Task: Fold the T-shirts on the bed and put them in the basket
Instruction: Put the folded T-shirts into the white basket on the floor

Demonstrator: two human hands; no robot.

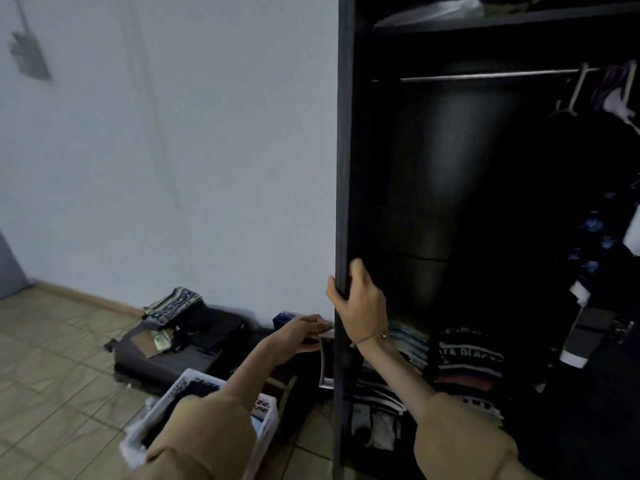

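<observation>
Tan sleeves (207,441) fill the foreground. Beyond them, the dark wardrobe door (343,168) stands edge-on, the right hand (360,299) wrapped round its edge, while the left hand (304,332) pinches near its metal handle (323,362). Stacked folded T-shirts (464,368) sit low inside. On the floor, the white basket (266,424) holds dark clothes. Soft and light, such shirts are probably best lifted from beneath the fold.

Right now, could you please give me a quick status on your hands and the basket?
Right hand grips wardrobe door edge. Left hand at door handle, grip unclear. White basket on floor below left arm. No T-shirt in hand.
</observation>
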